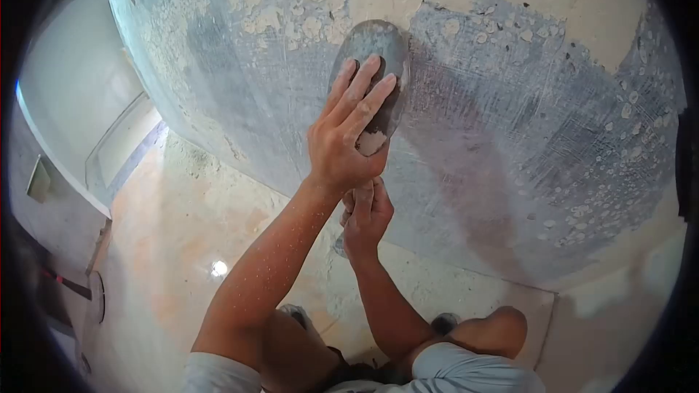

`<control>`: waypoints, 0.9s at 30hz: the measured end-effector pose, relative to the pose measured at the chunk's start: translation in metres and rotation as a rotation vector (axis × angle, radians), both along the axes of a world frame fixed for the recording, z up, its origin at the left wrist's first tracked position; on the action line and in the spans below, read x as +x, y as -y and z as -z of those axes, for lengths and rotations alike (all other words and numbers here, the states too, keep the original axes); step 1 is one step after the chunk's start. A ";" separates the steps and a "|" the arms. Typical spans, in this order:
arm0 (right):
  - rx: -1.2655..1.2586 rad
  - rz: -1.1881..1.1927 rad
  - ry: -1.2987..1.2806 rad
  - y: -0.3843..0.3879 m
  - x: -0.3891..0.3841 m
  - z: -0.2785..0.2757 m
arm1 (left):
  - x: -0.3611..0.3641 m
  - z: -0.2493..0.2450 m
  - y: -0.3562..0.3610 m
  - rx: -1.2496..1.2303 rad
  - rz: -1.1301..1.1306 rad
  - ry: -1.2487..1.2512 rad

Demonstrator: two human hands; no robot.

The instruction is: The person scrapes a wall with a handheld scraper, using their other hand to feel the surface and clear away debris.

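Observation:
A dark, rounded oval tool [375, 40] lies against the curved wall [284, 102], which has grey scraped areas and cream patches. My left hand [346, 127] lies flat on the tool's face, its fingers spread and pointing up. Pale crumbs sit on the tool beside the thumb side of this hand. Just below, my right hand [368, 218] is closed with curled fingers, and a short grey end [338, 247] shows beneath it. What lies inside its fingers is mostly hidden by my left wrist. White specks dot my left forearm.
A dusty floor [196, 225] runs below the wall, with a bright spot of light on it. At the left are a pale curved panel [80, 73], a small flat piece [38, 178] and a dark and red bar [69, 284]. My bent legs are at the bottom.

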State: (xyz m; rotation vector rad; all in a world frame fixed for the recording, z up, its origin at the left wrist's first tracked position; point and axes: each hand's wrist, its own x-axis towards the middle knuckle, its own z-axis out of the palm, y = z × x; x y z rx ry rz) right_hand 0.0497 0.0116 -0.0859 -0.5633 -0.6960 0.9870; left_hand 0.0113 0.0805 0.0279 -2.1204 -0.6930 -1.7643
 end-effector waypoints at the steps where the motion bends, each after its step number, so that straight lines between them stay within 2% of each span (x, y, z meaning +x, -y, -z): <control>1: -0.013 -0.003 0.001 0.005 -0.003 0.009 | -0.001 0.007 0.005 -0.034 -0.004 -0.015; 3: 0.040 0.011 -0.063 0.007 -0.013 0.026 | -0.004 0.015 0.004 -0.038 -0.020 -0.058; 8: 0.018 0.014 0.032 0.003 -0.001 -0.012 | -0.002 -0.020 0.005 -0.045 -0.010 0.003; 10: -0.006 0.073 0.031 0.006 -0.005 -0.005 | -0.002 -0.007 0.010 -0.072 -0.011 -0.022; 12: -0.005 0.037 -0.017 0.007 -0.012 0.010 | -0.006 0.011 0.009 -0.074 -0.023 -0.070; 13: -0.007 -0.006 -0.070 0.011 -0.015 0.016 | -0.007 0.008 0.012 -0.079 -0.025 -0.066; 16: -0.039 -0.013 -0.056 0.010 -0.007 -0.021 | -0.006 -0.020 0.010 -0.041 -0.027 -0.048; 21: -0.071 -0.020 -0.085 0.022 -0.019 0.008 | -0.010 0.003 0.014 -0.086 0.009 -0.095; 25: -0.031 -0.067 -0.037 0.011 -0.008 -0.025 | -0.008 -0.016 0.008 -0.021 -0.003 -0.093; 27: -0.074 -0.056 -0.040 0.015 -0.008 -0.018 | -0.002 -0.009 0.010 -0.060 0.011 -0.037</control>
